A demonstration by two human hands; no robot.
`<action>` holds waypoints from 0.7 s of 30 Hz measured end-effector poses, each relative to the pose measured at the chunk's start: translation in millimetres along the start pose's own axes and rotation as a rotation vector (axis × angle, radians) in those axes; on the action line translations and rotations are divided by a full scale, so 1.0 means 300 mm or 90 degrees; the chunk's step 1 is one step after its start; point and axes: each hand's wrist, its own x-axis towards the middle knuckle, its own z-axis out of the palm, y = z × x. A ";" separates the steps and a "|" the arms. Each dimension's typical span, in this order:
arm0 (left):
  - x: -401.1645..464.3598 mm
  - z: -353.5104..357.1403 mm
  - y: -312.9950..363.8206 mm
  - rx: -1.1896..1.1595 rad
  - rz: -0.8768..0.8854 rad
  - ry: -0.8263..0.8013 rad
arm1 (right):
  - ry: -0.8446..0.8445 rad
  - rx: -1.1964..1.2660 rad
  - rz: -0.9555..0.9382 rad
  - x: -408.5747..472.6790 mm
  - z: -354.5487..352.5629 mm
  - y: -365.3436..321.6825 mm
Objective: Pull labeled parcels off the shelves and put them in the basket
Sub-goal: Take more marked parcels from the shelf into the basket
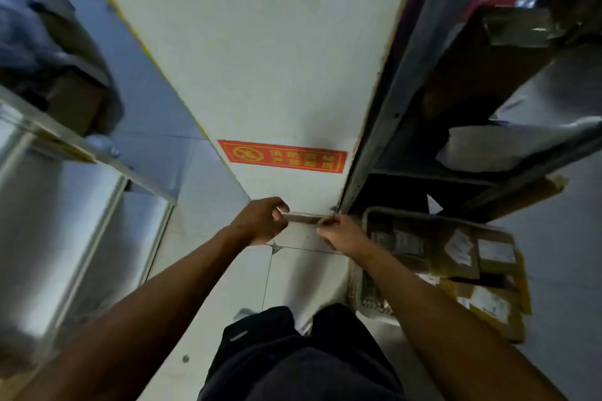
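Observation:
A small flat parcel (304, 217), seen edge-on, is held out in front of me between both hands. My left hand (260, 220) pinches its left end with curled fingers. My right hand (342, 233) pinches its right end. Just right of my right hand, a grey basket (369, 215) stands on the floor, filled with several brown labeled parcels (488, 257). The frame is blurred, so any label on the held parcel cannot be read.
A metal shelf rack (387, 114) rises on the right with cardboard boxes (482, 75) and a white bag (508, 146). Another shelf (84, 146) stands on the left. A red floor sign (283, 156) lies ahead on the white aisle floor.

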 end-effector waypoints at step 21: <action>-1.104 -0.124 -1.122 -0.381 -0.422 0.446 | -0.488 -0.439 -0.190 -0.346 1.501 -0.452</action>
